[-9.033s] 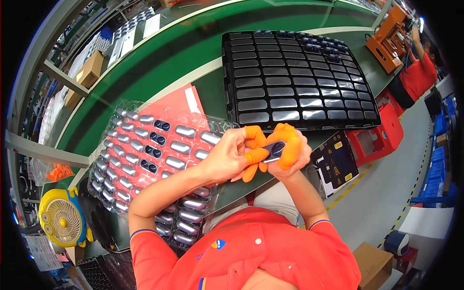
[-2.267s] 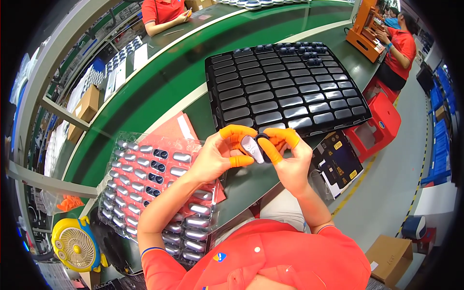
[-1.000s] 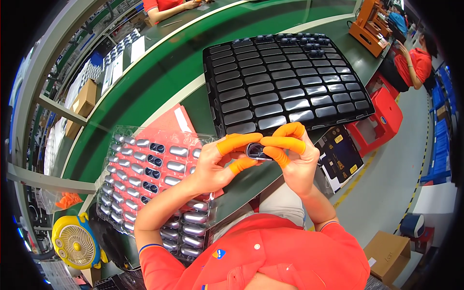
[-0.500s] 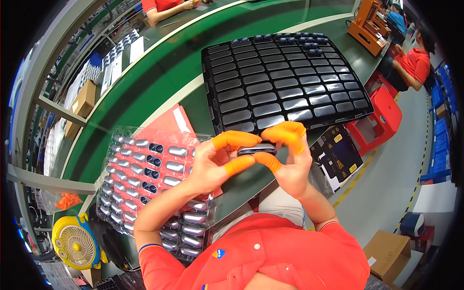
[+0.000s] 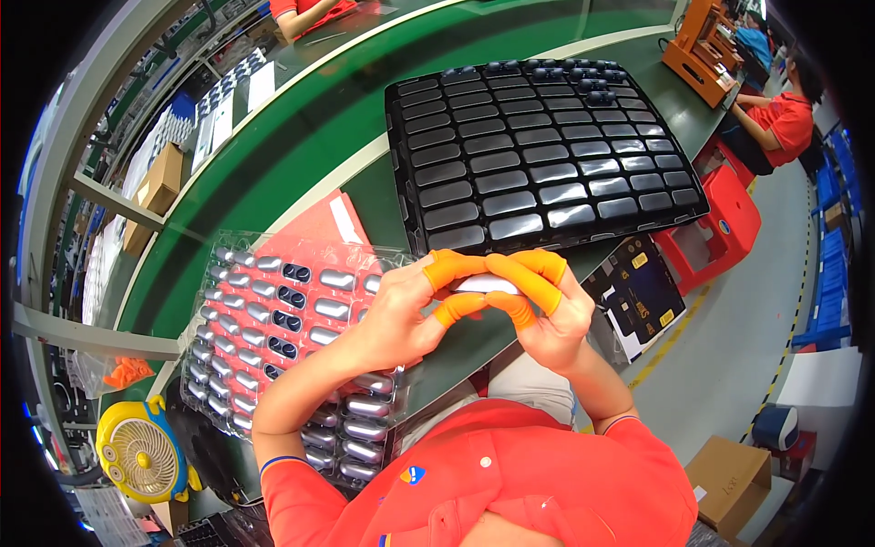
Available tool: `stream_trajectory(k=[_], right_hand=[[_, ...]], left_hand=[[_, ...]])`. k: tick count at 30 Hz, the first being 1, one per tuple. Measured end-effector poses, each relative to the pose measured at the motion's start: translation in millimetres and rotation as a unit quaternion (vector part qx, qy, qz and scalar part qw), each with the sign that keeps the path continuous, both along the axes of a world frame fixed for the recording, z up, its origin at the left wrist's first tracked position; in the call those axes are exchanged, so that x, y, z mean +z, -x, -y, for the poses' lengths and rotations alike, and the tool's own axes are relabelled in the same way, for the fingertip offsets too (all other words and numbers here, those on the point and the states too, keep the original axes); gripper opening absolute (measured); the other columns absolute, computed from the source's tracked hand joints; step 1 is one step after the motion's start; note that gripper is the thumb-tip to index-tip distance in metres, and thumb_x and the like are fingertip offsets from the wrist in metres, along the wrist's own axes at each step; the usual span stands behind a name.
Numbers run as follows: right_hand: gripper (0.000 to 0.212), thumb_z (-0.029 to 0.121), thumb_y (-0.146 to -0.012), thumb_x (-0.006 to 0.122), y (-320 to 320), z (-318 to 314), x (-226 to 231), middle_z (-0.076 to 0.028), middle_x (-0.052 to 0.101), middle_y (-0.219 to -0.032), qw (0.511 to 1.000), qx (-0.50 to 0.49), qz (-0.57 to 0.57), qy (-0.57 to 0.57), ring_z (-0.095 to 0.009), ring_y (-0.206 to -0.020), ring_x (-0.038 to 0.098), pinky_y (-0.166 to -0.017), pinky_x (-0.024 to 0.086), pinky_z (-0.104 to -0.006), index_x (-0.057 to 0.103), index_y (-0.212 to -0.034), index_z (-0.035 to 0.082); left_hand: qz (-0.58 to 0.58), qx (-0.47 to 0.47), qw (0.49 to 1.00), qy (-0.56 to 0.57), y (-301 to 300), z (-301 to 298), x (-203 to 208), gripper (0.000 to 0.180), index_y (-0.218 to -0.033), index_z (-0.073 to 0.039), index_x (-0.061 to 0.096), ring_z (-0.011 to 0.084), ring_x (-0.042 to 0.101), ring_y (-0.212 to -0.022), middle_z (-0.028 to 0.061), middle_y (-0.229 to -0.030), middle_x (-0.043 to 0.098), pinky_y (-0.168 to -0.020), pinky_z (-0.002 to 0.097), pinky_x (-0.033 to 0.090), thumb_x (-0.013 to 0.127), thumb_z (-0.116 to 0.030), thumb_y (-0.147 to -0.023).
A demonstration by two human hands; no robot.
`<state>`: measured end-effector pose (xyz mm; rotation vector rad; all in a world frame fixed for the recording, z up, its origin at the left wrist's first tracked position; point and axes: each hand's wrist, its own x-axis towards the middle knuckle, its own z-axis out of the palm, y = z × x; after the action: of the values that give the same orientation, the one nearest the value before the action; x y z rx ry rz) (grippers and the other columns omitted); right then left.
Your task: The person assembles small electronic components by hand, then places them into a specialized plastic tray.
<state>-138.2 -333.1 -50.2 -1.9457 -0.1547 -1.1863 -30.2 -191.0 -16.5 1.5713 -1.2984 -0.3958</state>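
Note:
Both hands wear orange finger cots and meet in front of my chest. Between them is a small, oblong, silvery case [image 5: 488, 286], its kind not certain. My left hand [image 5: 401, 305] pinches its left end, thumb below and fingers above. The other end is gripped by my right hand [image 5: 553, 314], whose fingers lie along the upper edge. Fingertips hide much of the case. Left of my hands, a clear plastic tray [image 5: 398, 387] holds rows of silver oblong shells [image 5: 336, 279] and several dark pieces [image 5: 291, 297] with paired round hollows.
Beyond my hands lies a large black tray [image 5: 510, 228] of oblong pockets, with dark pieces [image 5: 597, 97] at its far end. A pink sheet [image 5: 314, 223], a yellow fan [image 5: 141, 460], a red stool [image 5: 734, 214] and an orange machine [image 5: 697, 50] surround the bench. Co-workers sit farther off.
The case has turned in my fingers: a dark edge showed before, a bright silvery face shows now. My right fingers have moved left over its upper edge.

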Motion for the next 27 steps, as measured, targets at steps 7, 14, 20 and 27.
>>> stream_trajectory(k=[7, 14, 20, 27], right_hand=[[0.022, 0.002, -0.075, 0.069, 0, -7, -5, -0.012, 0.06, -0.087, 1.0, 0.019, -0.011, -0.021, -0.02, -0.074, 0.059, -0.065, 0.047, -0.0253, 0.064, -0.095, -0.005], [0.017, 0.001, -0.078, 0.067, 3, 6, -6, -0.009, 0.058, -0.085, 0.986, 0.047, -0.093, -0.126, -0.014, -0.073, 0.057, -0.064, 0.046, -0.023, 0.064, -0.093, -0.006], [0.015, 0.0, -0.081, 0.064, 6, 9, -4, -0.005, 0.055, -0.084, 0.961, 0.08, -0.105, -0.244, -0.009, -0.07, 0.054, -0.062, 0.044, -0.0202, 0.064, -0.094, -0.006], [0.024, 0.014, -0.09, 0.053, -3, 2, -5, -0.006, 0.055, -0.075, 0.985, 0.019, -0.041, -0.165, -0.011, -0.065, 0.052, -0.057, 0.04, -0.0219, 0.062, -0.084, -0.007]], left_hand=[[-0.03, 0.029, 0.999, 0.006, 8, -3, -22, 0.024, -0.1, 0.004, 0.056, 0.0179, 0.063, -0.067, 0.0123, -0.085, 0.061, -0.053, 0.0247, 0.051, 0.062, 0.004, -0.077], [-0.256, 0.008, 0.962, -0.093, 7, 8, 5, 0.026, -0.108, 0.004, 0.054, 0.0171, 0.063, -0.071, 0.0117, -0.087, 0.061, -0.056, 0.0247, 0.052, 0.058, 0.002, -0.083], [-0.332, -0.107, 0.934, -0.077, -6, 1, 3, 0.036, -0.122, 0.005, 0.047, 0.0231, 0.065, -0.079, 0.0152, -0.096, 0.061, -0.063, 0.0289, 0.055, 0.054, -0.001, -0.087], [-0.426, -0.114, 0.895, -0.067, -1, 5, 4, 0.033, -0.12, 0.007, 0.047, 0.0228, 0.065, -0.081, 0.0161, -0.096, 0.061, -0.068, 0.0298, 0.055, 0.052, -0.003, -0.089]])
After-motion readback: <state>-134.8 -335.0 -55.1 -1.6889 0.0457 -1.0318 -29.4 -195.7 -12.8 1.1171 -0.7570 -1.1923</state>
